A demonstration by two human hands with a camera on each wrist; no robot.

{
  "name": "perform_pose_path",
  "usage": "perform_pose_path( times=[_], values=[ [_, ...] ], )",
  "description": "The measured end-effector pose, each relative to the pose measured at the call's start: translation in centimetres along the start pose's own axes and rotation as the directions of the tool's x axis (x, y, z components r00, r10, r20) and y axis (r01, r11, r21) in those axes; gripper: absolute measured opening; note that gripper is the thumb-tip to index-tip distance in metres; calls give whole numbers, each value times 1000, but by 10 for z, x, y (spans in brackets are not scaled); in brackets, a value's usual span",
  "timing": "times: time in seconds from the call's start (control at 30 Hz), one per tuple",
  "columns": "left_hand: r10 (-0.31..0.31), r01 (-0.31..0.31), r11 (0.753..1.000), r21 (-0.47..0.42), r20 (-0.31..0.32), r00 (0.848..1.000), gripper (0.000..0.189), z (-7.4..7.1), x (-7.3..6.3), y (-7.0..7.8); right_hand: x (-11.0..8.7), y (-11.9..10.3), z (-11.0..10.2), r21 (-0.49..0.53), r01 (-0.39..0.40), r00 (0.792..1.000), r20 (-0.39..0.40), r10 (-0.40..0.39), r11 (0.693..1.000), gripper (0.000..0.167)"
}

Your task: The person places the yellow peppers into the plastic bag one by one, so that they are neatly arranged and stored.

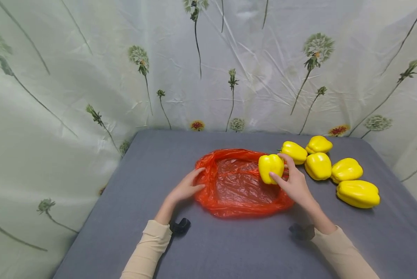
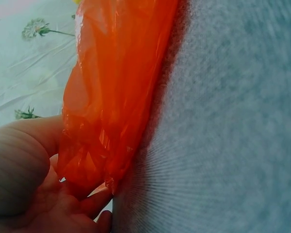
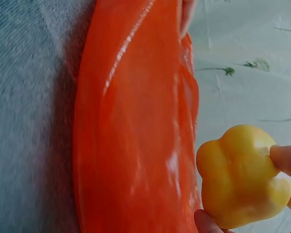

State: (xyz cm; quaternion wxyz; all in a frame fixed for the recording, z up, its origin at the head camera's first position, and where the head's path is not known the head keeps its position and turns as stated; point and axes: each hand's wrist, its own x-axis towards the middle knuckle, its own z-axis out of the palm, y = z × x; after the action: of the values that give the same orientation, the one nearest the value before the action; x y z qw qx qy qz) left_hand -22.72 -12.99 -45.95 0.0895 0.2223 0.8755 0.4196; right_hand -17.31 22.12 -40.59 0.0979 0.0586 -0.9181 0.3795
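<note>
A red plastic bag lies on the grey table with its mouth spread wide and its rim rolled outward. At its left side, my left hand holds the rim, thumb and fingers parted around it. In the left wrist view the bag's crumpled edge partly covers those fingertips. My right hand grips a yellow bell pepper between thumb and fingers, over the right part of the bag's mouth. The right wrist view shows the lobed end of this pepper beside the bag's wall.
Several more yellow bell peppers lie to the right of the bag, the closest one to me on its side. The grey table ends at the back against a pale curtain with a dandelion print.
</note>
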Motion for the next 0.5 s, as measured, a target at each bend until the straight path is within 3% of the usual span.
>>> perform_pose_path(
  times=[0.5],
  values=[
    [5, -5, 1000, -7, 4, 1000, 60, 1, 0, 7, 27, -11, 32, 152, -58, 988, 151, 35, 987, 66]
  ],
)
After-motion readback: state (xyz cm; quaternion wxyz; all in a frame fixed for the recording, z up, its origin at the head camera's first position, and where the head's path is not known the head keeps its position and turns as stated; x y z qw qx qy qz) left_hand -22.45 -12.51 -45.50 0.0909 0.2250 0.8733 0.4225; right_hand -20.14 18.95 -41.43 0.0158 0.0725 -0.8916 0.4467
